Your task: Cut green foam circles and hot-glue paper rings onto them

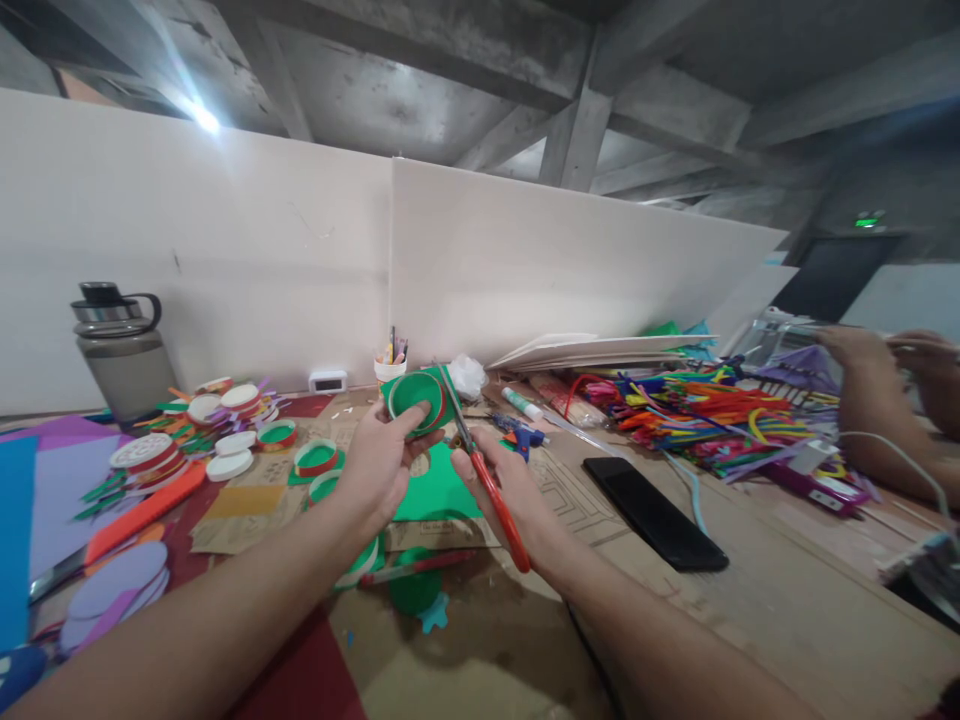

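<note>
My left hand (379, 455) grips a short round paper ring (412, 392) lined in green, its thumb pressed inside. A piece of green sheet stuck to the ring shows past its rim. My right hand (517, 480) is closed round a pair of red-handled scissors (499, 510), whose blades point up beside the ring's right edge. Whether the blades touch the green sheet I cannot tell. Below my hands lies a green sheet (442, 490) with a cut-out. Similar green-lined rings (315, 457) stand left of my left wrist, and a red pen (420, 566) lies nearer me.
A black phone (654, 515) lies to the right, before a pile of coloured pipe cleaners (712, 410). At far right are another person's arms (870, 420). A water bottle (124, 360), white lids (229, 465) and an orange-handled tool (146, 510) occupy the left. A glue gun (517, 432) lies behind my right hand.
</note>
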`<action>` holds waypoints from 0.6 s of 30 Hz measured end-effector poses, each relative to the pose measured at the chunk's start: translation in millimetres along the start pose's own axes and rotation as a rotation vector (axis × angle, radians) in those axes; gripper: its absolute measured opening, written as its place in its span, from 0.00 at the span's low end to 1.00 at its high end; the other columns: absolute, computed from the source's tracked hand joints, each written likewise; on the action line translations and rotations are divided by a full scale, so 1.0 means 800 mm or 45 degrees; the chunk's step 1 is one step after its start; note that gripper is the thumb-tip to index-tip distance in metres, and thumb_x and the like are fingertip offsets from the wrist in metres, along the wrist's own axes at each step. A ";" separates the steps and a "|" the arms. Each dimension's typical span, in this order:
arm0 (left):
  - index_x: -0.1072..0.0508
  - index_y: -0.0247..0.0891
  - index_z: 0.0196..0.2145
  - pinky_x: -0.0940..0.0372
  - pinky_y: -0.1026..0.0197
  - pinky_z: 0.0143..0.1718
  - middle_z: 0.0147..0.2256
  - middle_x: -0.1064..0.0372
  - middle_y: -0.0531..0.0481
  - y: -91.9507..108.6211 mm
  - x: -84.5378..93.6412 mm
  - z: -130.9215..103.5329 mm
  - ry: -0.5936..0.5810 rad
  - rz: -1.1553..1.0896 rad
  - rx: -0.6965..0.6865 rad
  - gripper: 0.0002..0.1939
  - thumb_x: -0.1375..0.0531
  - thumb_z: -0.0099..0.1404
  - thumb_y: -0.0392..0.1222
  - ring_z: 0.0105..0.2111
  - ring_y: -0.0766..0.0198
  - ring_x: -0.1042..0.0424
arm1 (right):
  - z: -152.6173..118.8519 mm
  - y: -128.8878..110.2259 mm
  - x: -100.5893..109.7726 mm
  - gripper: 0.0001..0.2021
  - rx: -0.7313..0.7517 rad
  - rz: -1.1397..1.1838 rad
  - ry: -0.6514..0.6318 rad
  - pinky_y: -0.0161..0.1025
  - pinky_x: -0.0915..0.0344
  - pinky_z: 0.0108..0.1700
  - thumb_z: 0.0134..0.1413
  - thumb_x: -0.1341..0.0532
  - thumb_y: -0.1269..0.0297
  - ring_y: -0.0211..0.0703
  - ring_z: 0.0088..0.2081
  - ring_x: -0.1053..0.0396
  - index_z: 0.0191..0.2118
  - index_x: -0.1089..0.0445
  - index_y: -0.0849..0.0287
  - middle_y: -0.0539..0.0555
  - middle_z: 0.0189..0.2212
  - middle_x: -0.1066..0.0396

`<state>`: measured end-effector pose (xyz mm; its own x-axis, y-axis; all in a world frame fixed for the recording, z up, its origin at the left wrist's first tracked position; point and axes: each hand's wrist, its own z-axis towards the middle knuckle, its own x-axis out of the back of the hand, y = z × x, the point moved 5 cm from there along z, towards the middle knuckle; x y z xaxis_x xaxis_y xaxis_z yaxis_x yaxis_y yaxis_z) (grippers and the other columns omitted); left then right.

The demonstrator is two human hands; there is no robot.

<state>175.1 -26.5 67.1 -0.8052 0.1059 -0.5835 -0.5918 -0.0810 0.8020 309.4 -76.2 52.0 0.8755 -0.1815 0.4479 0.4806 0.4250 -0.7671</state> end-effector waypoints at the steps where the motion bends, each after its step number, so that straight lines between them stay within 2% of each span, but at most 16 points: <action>1: 0.27 0.35 0.32 0.28 0.63 0.31 0.32 0.26 0.51 0.000 0.000 0.000 -0.001 0.004 0.002 0.14 0.30 0.46 0.35 0.30 0.65 0.27 | 0.000 -0.001 0.001 0.16 -0.001 -0.008 0.007 0.34 0.44 0.27 0.57 0.45 0.49 0.37 0.25 0.44 0.36 0.34 0.58 0.47 0.22 0.41; 5: 0.27 0.35 0.32 0.29 0.64 0.30 0.32 0.26 0.51 0.000 0.000 0.000 -0.002 0.008 0.035 0.14 0.30 0.46 0.34 0.29 0.66 0.27 | -0.001 -0.001 0.001 0.16 -0.020 -0.015 0.016 0.33 0.47 0.26 0.57 0.45 0.49 0.36 0.24 0.47 0.33 0.35 0.58 0.45 0.20 0.45; 11: 0.26 0.37 0.34 0.31 0.65 0.26 0.32 0.26 0.51 -0.005 0.009 0.005 0.076 0.033 0.058 0.15 0.30 0.47 0.39 0.29 0.65 0.27 | -0.003 0.000 -0.004 0.16 -0.026 0.016 -0.024 0.33 0.49 0.25 0.57 0.45 0.49 0.35 0.23 0.48 0.33 0.36 0.58 0.45 0.20 0.47; 15: 0.27 0.37 0.33 0.33 0.67 0.24 0.30 0.26 0.52 -0.005 0.009 0.004 0.057 0.099 0.030 0.17 0.29 0.45 0.40 0.26 0.67 0.28 | -0.001 0.000 -0.007 0.13 0.030 0.093 -0.094 0.34 0.44 0.29 0.60 0.46 0.51 0.37 0.26 0.44 0.39 0.36 0.56 0.46 0.24 0.43; 18: 0.27 0.36 0.33 0.34 0.67 0.22 0.30 0.27 0.52 -0.004 0.008 0.003 0.052 0.141 0.028 0.19 0.28 0.44 0.42 0.25 0.68 0.29 | 0.001 0.001 -0.006 0.13 0.054 0.093 -0.079 0.35 0.42 0.31 0.60 0.46 0.51 0.40 0.30 0.39 0.41 0.37 0.55 0.48 0.25 0.40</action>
<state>172.0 -23.4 60.9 -0.8669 0.0566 -0.4952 -0.4982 -0.0679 0.8644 305.2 -74.2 49.6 0.9028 -0.0940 0.4198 0.4116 0.4724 -0.7794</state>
